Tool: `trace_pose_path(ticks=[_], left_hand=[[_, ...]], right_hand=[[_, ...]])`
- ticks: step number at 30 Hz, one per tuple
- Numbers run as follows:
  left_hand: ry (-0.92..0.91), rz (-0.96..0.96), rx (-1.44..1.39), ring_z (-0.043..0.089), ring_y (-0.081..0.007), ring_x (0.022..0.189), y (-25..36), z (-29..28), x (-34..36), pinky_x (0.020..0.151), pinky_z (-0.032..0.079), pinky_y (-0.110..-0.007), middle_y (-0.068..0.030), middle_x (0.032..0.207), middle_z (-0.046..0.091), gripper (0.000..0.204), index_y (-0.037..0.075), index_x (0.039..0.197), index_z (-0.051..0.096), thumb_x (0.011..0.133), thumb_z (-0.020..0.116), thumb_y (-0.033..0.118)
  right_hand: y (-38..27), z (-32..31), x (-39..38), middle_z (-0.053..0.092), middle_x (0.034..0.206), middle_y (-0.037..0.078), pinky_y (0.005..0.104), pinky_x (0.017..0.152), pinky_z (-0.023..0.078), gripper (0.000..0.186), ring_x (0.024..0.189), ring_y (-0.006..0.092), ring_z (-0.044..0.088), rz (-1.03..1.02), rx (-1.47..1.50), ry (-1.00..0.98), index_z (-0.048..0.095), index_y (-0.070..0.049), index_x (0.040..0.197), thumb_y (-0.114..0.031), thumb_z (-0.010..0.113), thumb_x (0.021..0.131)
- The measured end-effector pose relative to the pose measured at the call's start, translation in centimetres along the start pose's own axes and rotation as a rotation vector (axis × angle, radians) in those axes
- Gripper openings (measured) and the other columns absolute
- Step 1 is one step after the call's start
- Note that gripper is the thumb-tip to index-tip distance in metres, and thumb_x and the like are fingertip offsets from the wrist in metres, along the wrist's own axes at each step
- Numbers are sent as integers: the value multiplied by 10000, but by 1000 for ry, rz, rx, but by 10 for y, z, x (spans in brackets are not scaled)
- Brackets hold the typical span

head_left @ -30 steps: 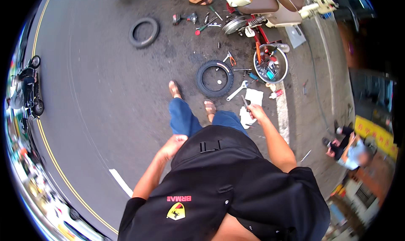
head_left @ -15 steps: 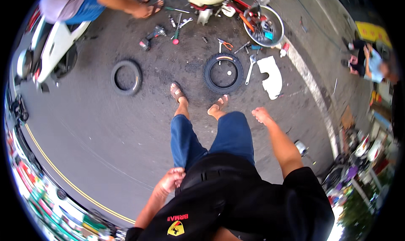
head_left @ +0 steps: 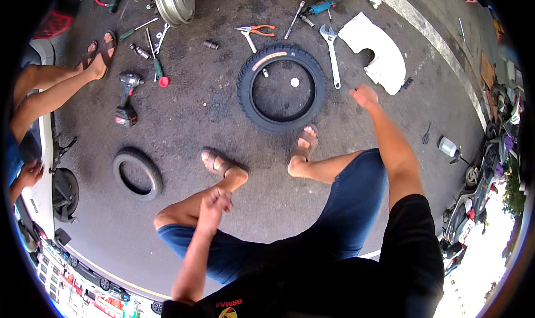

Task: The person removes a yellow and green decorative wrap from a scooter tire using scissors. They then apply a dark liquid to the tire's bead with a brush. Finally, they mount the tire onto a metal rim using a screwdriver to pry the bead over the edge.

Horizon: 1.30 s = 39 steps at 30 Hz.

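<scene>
My left hand (head_left: 214,208) hangs over my bent left knee, its fingers loosely curled with nothing visible in them. My right hand (head_left: 365,96) is out in front at the right, closed in a loose fist, its inside turned away. The thing nearest to it is a large adjustable wrench (head_left: 332,56), not touched. Left of the wrench a black knobbly tyre (head_left: 245,92) lies flat in front of my right foot, with a small white disc (head_left: 295,82) and a small metal socket inside its ring. Orange-handled pliers (head_left: 262,30) lie beyond the tyre.
A second, smoother tyre (head_left: 153,176) lies at the left. Near it are a cordless impact driver (head_left: 127,98) and a screwdriver (head_left: 157,70). A curved white panel (head_left: 382,56) lies at the right. A metal wheel rim (head_left: 174,3) stands far off. Another person's feet (head_left: 100,56) are at left.
I have gone from standing to a low squat, knees bent and apart. My left hand has left the trouser leg and risen over the knee. The tyre and tools look closer.
</scene>
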<state>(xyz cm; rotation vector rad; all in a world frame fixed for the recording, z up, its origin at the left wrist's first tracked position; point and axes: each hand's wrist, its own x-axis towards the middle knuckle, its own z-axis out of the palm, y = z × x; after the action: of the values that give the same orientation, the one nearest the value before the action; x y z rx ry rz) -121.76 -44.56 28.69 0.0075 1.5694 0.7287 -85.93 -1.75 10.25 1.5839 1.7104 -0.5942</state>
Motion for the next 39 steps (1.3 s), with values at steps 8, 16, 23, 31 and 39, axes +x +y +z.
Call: trace_pose_path(ticks=[8,16,23,31,39], left_hand=[[-143,428,35,564,-89,808,18,41,144,761,461,-245,1,889,606,119,33,1016,590,925,612,107],[-175,706,716,641,-291,922,26,84,142,794,508,-374,-137,971,646,344,34,1128,608,819,690,163],[-226,767,875,650,-277,924,-7,80,121,802,504,-370,-137,978,643,368,30,1158,594,827,685,163],[145,796,1103,624,-347,928,-29,63,121,782,499,-430,-152,966,635,379,39,1161,586,819,675,176],[257,1049,939,557,-280,1120,40,56,91,894,483,-370,-150,1282,503,595,47,1337,480,808,721,175]], right_hand=[[4,36,149,668,1022,197,463,809,489,475,983,365,630,-384,222,380,596,-44,1023,-485,594,846],[-75,33,121,637,1070,171,437,857,465,493,1017,365,597,-623,154,235,579,-88,1101,-537,504,912],[-52,95,111,370,1489,154,477,1034,387,778,1376,356,337,-136,572,-389,377,-62,1437,-639,425,917],[-42,54,50,635,913,145,275,623,511,1016,730,176,628,-295,585,-304,485,23,1324,-819,496,754],[-122,-26,-111,634,875,48,254,649,507,476,747,119,627,-1135,780,-437,557,-20,1166,-452,485,978]])
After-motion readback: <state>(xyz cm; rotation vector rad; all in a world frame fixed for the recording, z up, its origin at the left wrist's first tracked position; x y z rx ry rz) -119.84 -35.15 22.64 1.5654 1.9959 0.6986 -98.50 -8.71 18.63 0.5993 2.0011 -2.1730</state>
